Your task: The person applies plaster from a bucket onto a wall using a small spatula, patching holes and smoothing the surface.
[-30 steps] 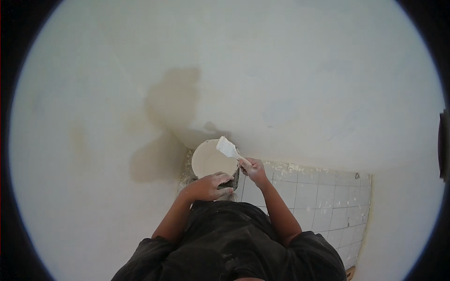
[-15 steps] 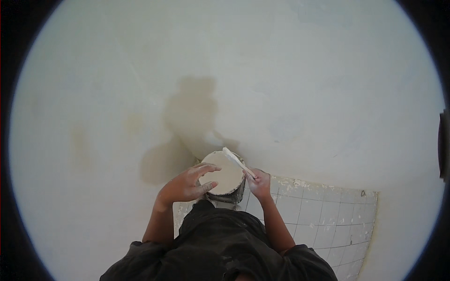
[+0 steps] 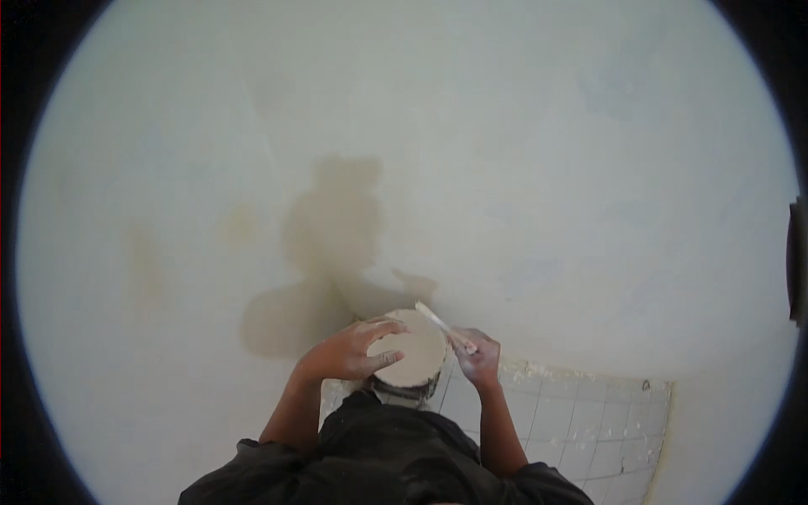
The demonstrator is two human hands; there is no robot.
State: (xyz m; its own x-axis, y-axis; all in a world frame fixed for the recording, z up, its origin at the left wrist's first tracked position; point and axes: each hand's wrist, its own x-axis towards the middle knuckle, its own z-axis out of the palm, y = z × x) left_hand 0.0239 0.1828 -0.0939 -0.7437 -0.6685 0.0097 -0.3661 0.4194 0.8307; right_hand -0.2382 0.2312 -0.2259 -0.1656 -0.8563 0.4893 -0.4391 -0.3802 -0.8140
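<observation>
A round bucket (image 3: pixel 408 391) with a dark outer side stands in front of me, filled near its brim with smooth cream-white paste (image 3: pixel 421 345). My left hand (image 3: pixel 364 347) hovers at the bucket's left side, thumb and fingers spread over the paste. It appears to hold nothing; whether it touches the surface I cannot tell. In my right hand (image 3: pixel 480 360) is a slim whitish tool (image 3: pixel 438 322), smeared and seen nearly edge-on, so its exact kind is unclear. Its tip points up and left, by the bucket's far right rim. White residue coats both hands.
Pale plastered walls (image 3: pixel 547 168) surround me, meeting in a corner behind the bucket. My shadow (image 3: pixel 332 227) falls across them. Light floor tiles (image 3: pixel 581 421) with white splatters lie to the right. A dark object (image 3: pixel 794 261) juts in at the far right edge.
The view has shifted, so bucket and tiles sit lower in the picture. Relative to the bucket, my left hand is slightly farther forward, and the tool has moved slightly right toward the rim.
</observation>
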